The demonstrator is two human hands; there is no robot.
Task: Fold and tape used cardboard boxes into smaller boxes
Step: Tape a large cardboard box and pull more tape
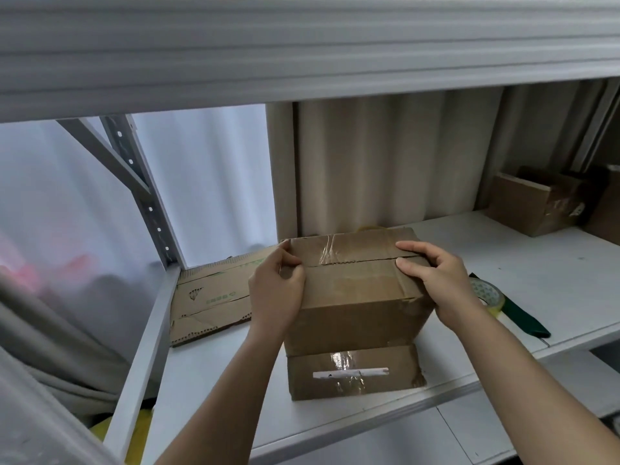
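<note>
Hands sat on either end of the cardboard box (355,297): the left hand (276,293) curled round its left top corner, thumb pinching the flap edge, and the right hand (436,280) gripping the right end, fingers laid over the seam where the two top flaps met. The box stood directly between both hands, equally near to each, near the front edge of the white shelf (503,263), its long axis and its flap seam running left to right. A strip of clear tape (327,251) crossed the seam only near the middle, so the seam probably still needed sealing along its length. A tape roll (486,295) lay just right of the right wrist. Flattened cardboard (211,300) at the shelf's left edge bore green print, too blurred to read.
</note>
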